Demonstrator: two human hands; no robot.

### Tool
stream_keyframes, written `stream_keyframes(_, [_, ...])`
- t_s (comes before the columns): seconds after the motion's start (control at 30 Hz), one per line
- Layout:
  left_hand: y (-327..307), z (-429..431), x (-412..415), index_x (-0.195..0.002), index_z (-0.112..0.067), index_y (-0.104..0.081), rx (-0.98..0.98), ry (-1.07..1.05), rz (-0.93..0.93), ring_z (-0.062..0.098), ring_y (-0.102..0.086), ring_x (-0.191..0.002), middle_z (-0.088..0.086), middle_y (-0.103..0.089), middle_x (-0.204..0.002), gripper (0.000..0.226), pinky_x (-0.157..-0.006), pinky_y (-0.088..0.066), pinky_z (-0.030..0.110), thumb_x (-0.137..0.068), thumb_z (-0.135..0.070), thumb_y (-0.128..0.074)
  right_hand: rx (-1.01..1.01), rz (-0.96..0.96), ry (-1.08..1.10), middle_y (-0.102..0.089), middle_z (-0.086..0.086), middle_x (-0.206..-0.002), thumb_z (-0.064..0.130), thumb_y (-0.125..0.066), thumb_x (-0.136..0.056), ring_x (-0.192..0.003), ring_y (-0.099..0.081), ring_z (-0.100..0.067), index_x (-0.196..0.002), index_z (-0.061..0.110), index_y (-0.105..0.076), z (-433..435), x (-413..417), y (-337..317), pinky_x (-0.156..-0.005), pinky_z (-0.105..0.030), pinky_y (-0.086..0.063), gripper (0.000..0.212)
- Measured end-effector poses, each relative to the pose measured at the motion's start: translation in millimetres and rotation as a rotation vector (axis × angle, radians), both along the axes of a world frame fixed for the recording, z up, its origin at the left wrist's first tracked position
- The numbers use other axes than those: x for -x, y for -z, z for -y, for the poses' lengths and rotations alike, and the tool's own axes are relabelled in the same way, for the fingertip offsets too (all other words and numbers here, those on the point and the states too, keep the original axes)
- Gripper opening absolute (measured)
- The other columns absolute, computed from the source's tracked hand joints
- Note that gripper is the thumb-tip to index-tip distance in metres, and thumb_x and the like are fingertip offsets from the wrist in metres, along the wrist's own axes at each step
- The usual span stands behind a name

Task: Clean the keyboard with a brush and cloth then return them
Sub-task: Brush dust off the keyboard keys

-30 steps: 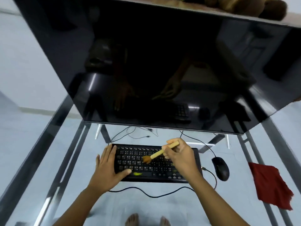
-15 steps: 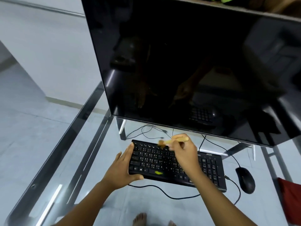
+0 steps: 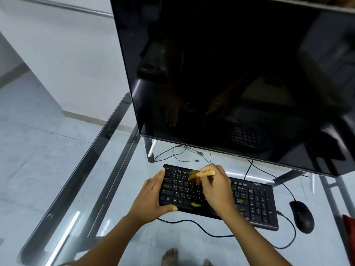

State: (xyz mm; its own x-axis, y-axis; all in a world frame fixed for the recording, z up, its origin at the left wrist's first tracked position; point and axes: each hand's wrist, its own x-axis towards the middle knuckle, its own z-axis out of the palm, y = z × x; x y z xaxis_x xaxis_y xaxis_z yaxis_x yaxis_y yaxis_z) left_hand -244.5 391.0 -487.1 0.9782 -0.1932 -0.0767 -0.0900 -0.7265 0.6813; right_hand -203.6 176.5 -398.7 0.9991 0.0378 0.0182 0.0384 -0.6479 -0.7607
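Note:
A black keyboard (image 3: 253, 202) lies on the glass table in front of the monitor. My right hand (image 3: 217, 189) grips a small wooden-handled brush (image 3: 199, 173), its brown bristles touching the upper left key rows. My left hand (image 3: 151, 198) clasps the keyboard's left end, thumb along the front edge, fingers up the side. A yellow-green mark shows on the space bar. Only a sliver of the red cloth (image 3: 350, 223) shows at the right edge of the view.
A large dark monitor (image 3: 230, 73) stands close behind the keyboard on metal legs. A black mouse (image 3: 302, 215) with its cable lies right of the keyboard. Loose cables trail under the monitor. The glass table's left rim (image 3: 86, 169) runs diagonally; my bare feet show below.
The brush has swept from the keyboard's middle rows up and left to the top rows. The camera view has swung left, pushing the red cloth almost out of sight.

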Motion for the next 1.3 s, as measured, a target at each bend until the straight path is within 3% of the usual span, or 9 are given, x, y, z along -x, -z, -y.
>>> stream_keyframes(0.13, [3,-2,0,-0.154,-0.029,-0.002,0.009,-0.026,0.004,0.011,-0.027,-0.138,-0.011,-0.025,-0.156,0.124,-0.115,-0.027,0.035,-0.062,-0.081,-0.067,0.023,-0.174,-0.272,-0.07,0.001,-0.079,0.007,-0.059,-0.092,-0.071,-0.066,-0.008,-0.087,0.011,-0.066,-2,15,5,-0.069,-0.017,-0.056,0.01])
stream_keyframes(0.23, [1,0,-1,-0.152,-0.033,-0.001,0.029,-0.015,-0.003,0.01,-0.028,-0.137,-0.01,-0.029,-0.154,0.124,-0.115,-0.027,0.035,-0.061,-0.079,-0.07,-0.092,-0.059,-0.016,-0.066,0.006,-0.085,0.009,-0.061,-0.09,-0.077,-0.063,-0.005,-0.086,0.016,-0.067,3,9,8,-0.069,-0.009,-0.047,0.009])
stream_keyframes(0.37, [3,-2,0,-0.154,-0.03,-0.003,0.037,-0.054,-0.017,0.012,-0.033,-0.132,-0.01,-0.034,-0.151,0.127,-0.111,-0.033,0.035,-0.058,-0.08,-0.07,-0.331,-0.432,-0.047,-0.073,-0.005,-0.071,0.003,-0.059,-0.091,-0.071,-0.071,-0.019,-0.087,0.008,-0.066,-8,13,6,-0.068,-0.028,-0.06,0.01])
stream_keyframes(0.5, [2,-1,1,-0.153,-0.036,0.001,0.045,-0.067,-0.044,0.009,-0.032,-0.129,-0.014,-0.033,-0.149,0.127,-0.109,-0.036,0.033,-0.057,-0.078,-0.072,-0.383,-0.251,0.213,-0.07,-0.008,-0.076,0.005,-0.057,-0.093,-0.062,-0.067,-0.012,-0.086,0.008,-0.063,-2,3,8,-0.06,-0.023,-0.057,0.01])
stream_keyframes(0.63, [2,-1,3,-0.153,-0.035,-0.004,0.042,-0.087,-0.009,0.008,-0.036,-0.125,-0.015,-0.036,-0.147,0.126,-0.105,-0.039,0.031,-0.056,-0.08,-0.071,-0.309,-0.504,0.035,-0.071,-0.01,-0.076,0.01,-0.058,-0.094,-0.063,-0.068,-0.016,-0.09,0.009,-0.064,-8,7,10,-0.062,-0.028,-0.059,0.007])
stream_keyframes(0.73, [0,0,2,-0.151,-0.039,-0.003,0.048,-0.08,-0.009,0.005,-0.034,-0.126,-0.017,-0.035,-0.148,0.124,-0.107,-0.037,0.032,-0.056,-0.079,-0.071,-0.389,-0.261,0.322,-0.071,-0.006,-0.078,0.011,-0.056,-0.095,-0.064,-0.069,-0.012,-0.09,0.01,-0.063,2,-9,8,-0.065,-0.025,-0.058,0.008])
stream_keyframes(0.97, [2,0,3,-0.153,-0.037,-0.004,0.047,-0.097,-0.018,0.011,-0.036,-0.129,-0.014,-0.036,-0.149,0.125,-0.108,-0.038,0.036,-0.057,-0.078,-0.073,-0.068,-0.056,0.028,-0.062,0.009,-0.087,0.012,-0.057,-0.093,-0.078,-0.06,0.002,-0.082,0.018,-0.062,-19,-24,-5,-0.072,-0.008,-0.045,0.014])
stream_keyframes(1.1, [4,0,3,-0.152,-0.038,-0.001,0.032,-0.112,-0.037,0.012,-0.035,-0.131,-0.012,-0.036,-0.149,0.126,-0.108,-0.039,0.039,-0.057,-0.08,-0.071,-0.183,-0.328,-0.094,-0.074,-0.002,-0.078,0.011,-0.059,-0.094,-0.076,-0.072,-0.013,-0.087,0.016,-0.063,-41,-24,-3,-0.079,-0.029,-0.058,0.009])
stream_keyframes(1.3, [1,2,3,-0.152,-0.035,-0.002,0.039,-0.114,-0.031,0.01,-0.035,-0.13,-0.013,-0.037,-0.147,0.125,-0.107,-0.038,0.034,-0.057,-0.077,-0.073,-0.156,-0.201,-0.035,-0.074,0.003,-0.074,0.01,-0.057,-0.094,-0.076,-0.072,-0.014,-0.085,0.019,-0.062,-42,-26,5,-0.074,-0.024,-0.057,0.013])
